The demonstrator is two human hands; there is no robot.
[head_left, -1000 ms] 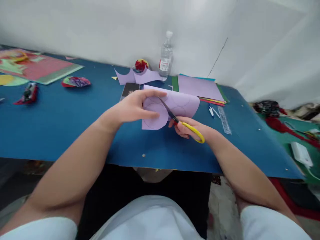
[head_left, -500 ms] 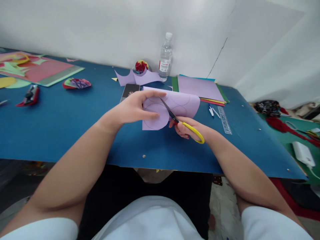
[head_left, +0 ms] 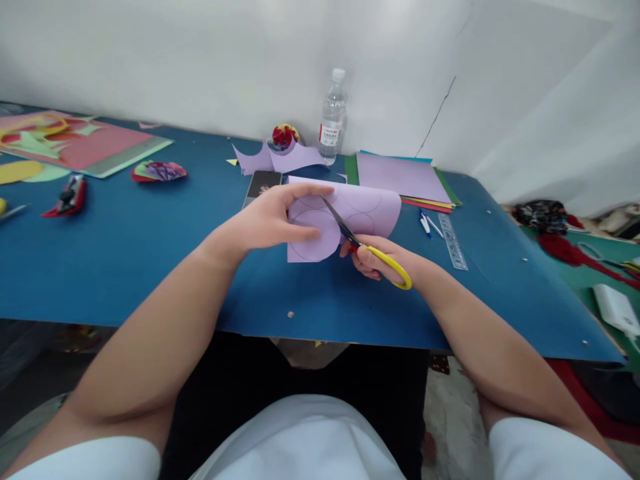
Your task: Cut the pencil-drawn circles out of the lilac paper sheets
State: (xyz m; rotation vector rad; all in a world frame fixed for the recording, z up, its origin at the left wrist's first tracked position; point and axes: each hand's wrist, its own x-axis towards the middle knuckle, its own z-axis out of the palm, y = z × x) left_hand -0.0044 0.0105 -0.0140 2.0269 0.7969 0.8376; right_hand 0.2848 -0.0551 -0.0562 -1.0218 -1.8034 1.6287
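Note:
My left hand (head_left: 273, 213) grips the left part of a purple paper sheet (head_left: 373, 203), thumb and fingers closed around it. Drawn circle outlines show on the paper, and its right side curls over. One rounded edge at the lower front is cut along a circle. In my right hand (head_left: 373, 257) is a pair of scissors (head_left: 387, 265) with yellow handles and dark blades. The blades lie across the paper, pointing up and left, their tips close to my left fingertips. Part of the lower blade is hidden.
Behind the paper are a phone (head_left: 263, 180), purple paper scraps (head_left: 297, 159) and a water bottle (head_left: 331, 120). To the right are stacked coloured sheets (head_left: 400, 177), pens (head_left: 425, 224) and a clear ruler (head_left: 453, 241). A red stapler (head_left: 71, 197) and folded paper piece (head_left: 159, 171) lie left.
The whole view has shifted slightly, so everything sits a little further right and lower. Hands, scissors and paper keep nearly the same position relative to one another.

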